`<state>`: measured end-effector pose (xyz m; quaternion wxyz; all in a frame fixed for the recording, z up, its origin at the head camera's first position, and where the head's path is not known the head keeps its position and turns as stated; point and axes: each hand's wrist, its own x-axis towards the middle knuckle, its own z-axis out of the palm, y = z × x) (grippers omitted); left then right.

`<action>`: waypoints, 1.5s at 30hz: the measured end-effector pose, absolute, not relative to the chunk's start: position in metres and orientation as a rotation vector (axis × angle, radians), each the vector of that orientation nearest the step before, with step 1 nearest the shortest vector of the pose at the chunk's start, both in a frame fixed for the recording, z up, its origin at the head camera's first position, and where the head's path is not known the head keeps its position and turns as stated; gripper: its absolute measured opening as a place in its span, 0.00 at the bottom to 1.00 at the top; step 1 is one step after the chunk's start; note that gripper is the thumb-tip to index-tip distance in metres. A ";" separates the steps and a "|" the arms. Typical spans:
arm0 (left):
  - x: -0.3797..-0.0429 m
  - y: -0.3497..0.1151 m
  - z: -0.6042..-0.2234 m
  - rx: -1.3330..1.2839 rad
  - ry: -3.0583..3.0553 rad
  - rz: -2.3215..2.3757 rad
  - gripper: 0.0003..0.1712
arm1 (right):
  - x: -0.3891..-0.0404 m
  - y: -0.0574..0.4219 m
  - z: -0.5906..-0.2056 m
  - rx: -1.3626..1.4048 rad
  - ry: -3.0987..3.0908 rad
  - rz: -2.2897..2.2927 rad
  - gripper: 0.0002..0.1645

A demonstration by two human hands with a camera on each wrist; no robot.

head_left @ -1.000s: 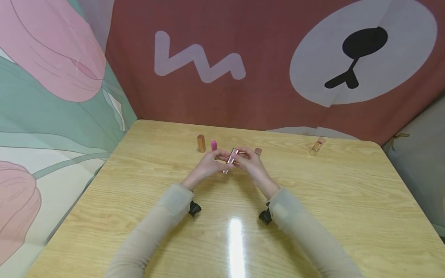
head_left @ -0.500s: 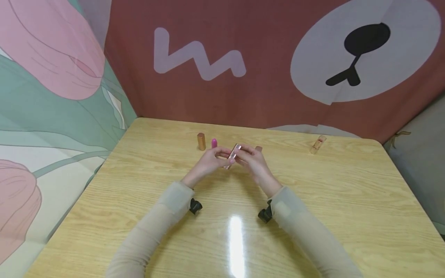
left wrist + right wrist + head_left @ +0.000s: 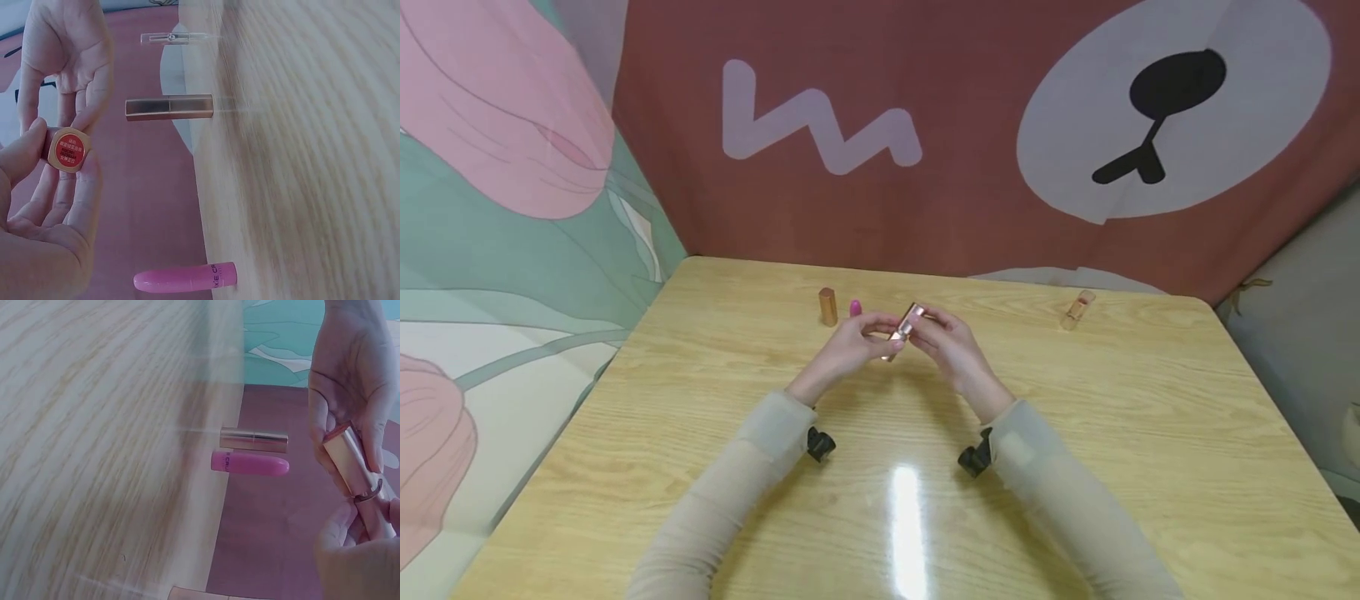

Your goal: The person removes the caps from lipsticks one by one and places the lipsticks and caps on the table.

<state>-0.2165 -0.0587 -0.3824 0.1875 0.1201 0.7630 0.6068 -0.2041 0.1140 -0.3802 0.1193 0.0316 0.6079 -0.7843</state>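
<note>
Both hands hold a rose-gold lipstick (image 3: 902, 332) tilted above the table. My left hand (image 3: 847, 343) pinches its lower end, where a red sticker (image 3: 70, 150) with print faces the left wrist camera. Fingers of my right hand (image 3: 957, 350) pinch the upper end. In the right wrist view a dark curved line crosses the tube (image 3: 347, 461) between the two grips, and the two parts stand slightly out of line there. A pink lipstick (image 3: 855, 307) stands upright just beyond my left hand.
A gold lipstick tube (image 3: 828, 307) stands left of the pink one. Another rose-gold tube (image 3: 169, 107) stands upright, hidden behind my right hand in the head view. A clear tube (image 3: 1078, 310) stands toward the right on the wooden table (image 3: 1150, 417), before a printed cloth (image 3: 962, 217).
The held lipstick has risen slightly, and a step between its two parts shows now. My right hand has shifted a little up and right, covering the rose-gold tube behind it.
</note>
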 end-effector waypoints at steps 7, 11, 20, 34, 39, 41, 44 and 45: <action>-0.216 -0.060 -0.381 0.398 2.148 1.685 0.26 | -0.203 0.119 -0.376 0.083 1.779 -2.362 0.22; -0.217 -0.063 -0.381 0.437 2.175 1.654 0.26 | -0.206 0.123 -0.371 0.099 1.724 -2.445 0.07; -0.219 -0.081 -0.377 0.400 2.246 1.618 0.28 | -0.212 0.149 -0.359 0.046 1.729 -2.462 0.04; -0.227 -0.128 -0.370 0.301 2.325 1.684 0.29 | -0.217 0.198 -0.357 0.066 2.062 -2.294 0.11; -0.234 -0.150 -0.375 0.218 2.398 1.675 0.31 | -0.221 0.216 -0.365 0.072 2.292 -2.095 0.10; -0.238 -0.159 -0.378 0.177 2.432 1.667 0.31 | -0.222 0.224 -0.368 0.069 2.373 -2.010 0.12; -0.242 -0.170 -0.382 0.118 2.459 1.665 0.33 | -0.222 0.236 -0.374 0.046 2.455 -1.950 0.15; -0.242 -0.173 -0.383 0.093 2.461 1.666 0.33 | -0.222 0.240 -0.376 0.034 2.469 -1.946 0.16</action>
